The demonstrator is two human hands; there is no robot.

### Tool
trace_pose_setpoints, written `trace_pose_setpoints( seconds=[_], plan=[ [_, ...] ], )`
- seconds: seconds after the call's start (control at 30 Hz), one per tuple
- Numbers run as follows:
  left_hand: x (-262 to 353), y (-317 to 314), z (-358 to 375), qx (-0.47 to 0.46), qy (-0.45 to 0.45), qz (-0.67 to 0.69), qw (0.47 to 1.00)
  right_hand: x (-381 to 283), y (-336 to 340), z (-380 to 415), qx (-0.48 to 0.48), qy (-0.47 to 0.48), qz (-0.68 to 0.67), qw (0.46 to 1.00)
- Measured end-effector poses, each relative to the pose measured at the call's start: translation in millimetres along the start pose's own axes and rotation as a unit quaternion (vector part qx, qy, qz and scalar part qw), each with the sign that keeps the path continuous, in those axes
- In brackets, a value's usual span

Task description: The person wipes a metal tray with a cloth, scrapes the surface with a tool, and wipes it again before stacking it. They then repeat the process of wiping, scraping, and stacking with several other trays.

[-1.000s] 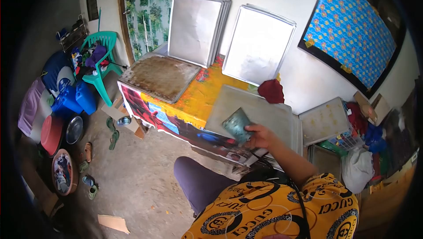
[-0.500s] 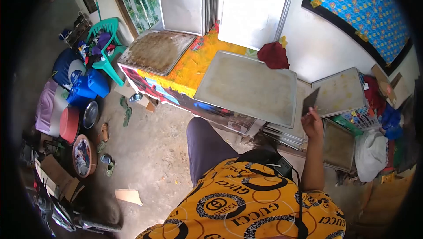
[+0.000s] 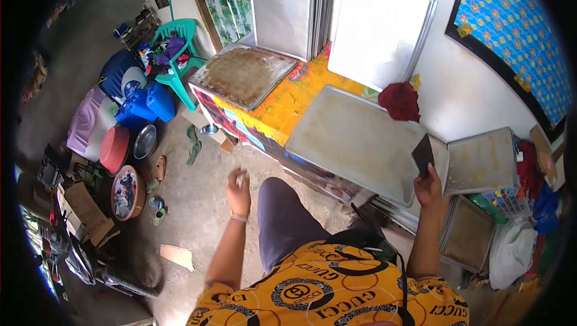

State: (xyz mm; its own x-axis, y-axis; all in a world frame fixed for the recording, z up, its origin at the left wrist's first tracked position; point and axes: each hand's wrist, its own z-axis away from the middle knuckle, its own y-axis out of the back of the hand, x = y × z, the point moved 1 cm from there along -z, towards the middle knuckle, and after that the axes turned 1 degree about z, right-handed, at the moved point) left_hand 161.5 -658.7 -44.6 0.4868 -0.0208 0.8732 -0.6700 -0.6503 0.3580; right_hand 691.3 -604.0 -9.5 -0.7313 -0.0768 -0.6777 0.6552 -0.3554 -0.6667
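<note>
My right hand (image 3: 428, 189) is closed around a dark, flat rectangular plate (image 3: 423, 155), held upright at the right edge of a large metal baking tray (image 3: 354, 137). That tray lies on the table, its surface dull and smeared. My left hand (image 3: 238, 192) is raised over the floor in front of the table, its fingers loosely bent and apart, with nothing visible in them. A dark red cloth (image 3: 399, 101) rests at the tray's back edge. Farther left on the table lies a second tray (image 3: 243, 76), crusted with brown residue.
Stacked clean trays (image 3: 282, 10) and more trays (image 3: 381, 28) lean against the wall. To the right, a yellow-spotted tray (image 3: 482, 161) sits by a basket (image 3: 511, 203). A green chair (image 3: 180, 73), blue jugs (image 3: 160, 101) and a laundry basin (image 3: 137, 203) stand left.
My left hand has come into view at the left. The right hand with the dark plate now overlaps the tray's right edge. The whole view has shifted.
</note>
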Motion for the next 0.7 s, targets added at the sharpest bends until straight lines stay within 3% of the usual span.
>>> trace_pose_setpoints(
  seconds=[0.03, 0.1, 0.17, 0.27, 0.3, 0.4, 0.5, 0.63, 0.67, 0.7],
  plan=[
    [21.4, -10.0, -34.8, 0.002, -0.033, 0.000, 0.999, -2.5, -24.4, 11.5, 0.038, 0.039, 0.052, 0.997],
    [31.2, -35.2, -106.8, -0.027, -0.068, 0.010, 0.997, -9.9, -50.0, 21.3, 0.022, 0.136, 0.208, 0.968],
    [70.6, -59.6, -161.2, -0.026, -0.168, 0.001, 0.985, -12.4, -64.4, 14.8, 0.008, 0.265, 0.371, 0.890],
    [78.3, -113.7, -242.1, -0.123, -0.142, 0.026, 0.982, -4.3, -97.2, 5.5, -0.027, 0.389, 0.610, 0.690],
    [82.8, -130.2, -263.9, -0.125, -0.136, 0.032, 0.982, 4.4, -111.6, 3.2, -0.040, 0.418, 0.678, 0.603],
    [104.3, -170.5, -304.0, -0.122, -0.078, 0.029, 0.989, 43.4, -123.4, -33.3, -0.099, 0.463, 0.768, 0.431],
    [90.8, -214.6, -350.0, -0.096, 0.004, 0.089, 0.991, 73.5, -133.1, -75.8, -0.136, 0.508, 0.775, 0.350],
    [94.5, -246.1, -380.8, -0.046, 0.023, 0.097, 0.994, 113.2, -131.9, -112.8, -0.155, 0.379, 0.843, 0.348],
    [103.1, -249.5, -383.6, -0.047, 0.017, 0.109, 0.993, 117.5, -132.2, -116.6, -0.175, 0.322, 0.840, 0.401],
    [99.7, -259.1, -391.9, -0.040, 0.007, 0.128, 0.991, 119.4, -133.1, -119.4, -0.177, 0.311, 0.850, 0.385]
  ],
)
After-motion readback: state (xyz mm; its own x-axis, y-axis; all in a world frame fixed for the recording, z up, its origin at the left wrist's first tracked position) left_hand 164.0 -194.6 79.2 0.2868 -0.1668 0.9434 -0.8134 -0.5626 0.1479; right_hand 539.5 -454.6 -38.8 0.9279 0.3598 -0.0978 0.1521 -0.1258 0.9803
